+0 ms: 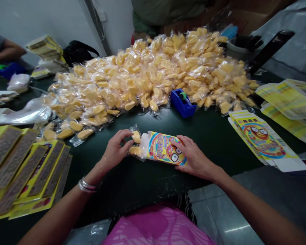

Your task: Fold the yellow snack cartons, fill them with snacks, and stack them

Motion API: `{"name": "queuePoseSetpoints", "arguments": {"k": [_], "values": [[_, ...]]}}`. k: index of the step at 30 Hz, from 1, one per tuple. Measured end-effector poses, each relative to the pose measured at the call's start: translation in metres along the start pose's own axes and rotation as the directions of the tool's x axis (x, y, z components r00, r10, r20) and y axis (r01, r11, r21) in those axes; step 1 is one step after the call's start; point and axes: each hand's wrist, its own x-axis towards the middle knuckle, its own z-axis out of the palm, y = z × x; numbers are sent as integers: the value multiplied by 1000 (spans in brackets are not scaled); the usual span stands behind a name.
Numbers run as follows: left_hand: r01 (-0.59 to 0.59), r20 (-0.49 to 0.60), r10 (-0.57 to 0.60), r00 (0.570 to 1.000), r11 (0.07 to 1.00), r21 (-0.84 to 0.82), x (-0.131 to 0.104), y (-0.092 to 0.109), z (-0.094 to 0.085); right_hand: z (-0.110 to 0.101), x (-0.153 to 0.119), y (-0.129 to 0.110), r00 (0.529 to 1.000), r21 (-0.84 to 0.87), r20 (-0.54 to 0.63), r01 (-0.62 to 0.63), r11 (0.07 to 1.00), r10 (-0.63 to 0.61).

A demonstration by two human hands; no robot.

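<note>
Nearest is the person's pink patterned top [158, 226], below the edge of the dark green table [112, 177]. Silver bracelets [86, 185] circle the left wrist. The right hand [195, 156] is closed around the right end of a yellow, brightly printed cardboard box [165, 148], fingers over its upper face and thumb along the near edge. The box lies slanted, its white-flapped end pointing left, away from that grip. At this end, between the box and the left hand [118, 148], are two yellow, rounded pieces in clear plastic wrap [135, 144]. The left index finger and thumb curve to the upper piece; whether they pinch its wrapper cannot be told.

On the left lie overlapping yellow cardboard pieces with brownish panels [28, 170]; on the right, a stack of flat, yellow printed cartons with white flaps [265, 139]. Beyond the box stands a blue tape dispenser with a green-cored roll [183, 103]. Just behind it spreads a broad heap of yellow pieces in clear wrappers [142, 75]. Farther off at left are a black bag [79, 52] and another person's bent arm [9, 51].
</note>
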Motion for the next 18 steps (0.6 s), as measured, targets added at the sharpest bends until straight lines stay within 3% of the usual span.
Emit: {"name": "queuePoseSetpoints", "arguments": {"k": [2,4,5,11,14,16,18], "values": [[-17,123,24,992,998,-53,0,1,-9,0,0,0,1000,-6,2,0,1000,0],[-75,276,77,958,997,-17,0,0,-10,0,-1,1,1000,-9,0,-1,1000,1],[-87,302,79,950,996,14,1,-1,-8,0,-1,1,1000,-8,0,1,1000,-1],[20,162,-32,986,997,77,14,7,21,5,-2,5,1000,1,-16,24,1000,-24],[36,217,-38,975,999,11,13,23,28,8,-2,5,999,-15,-42,11,1000,-11],[41,305,-19,952,997,-67,9,31,24,8,-2,5,999,-21,-51,-4,1000,2],[96,310,-43,950,983,-158,7,31,14,7,-2,5,999,-19,-52,-11,1000,10]]}}
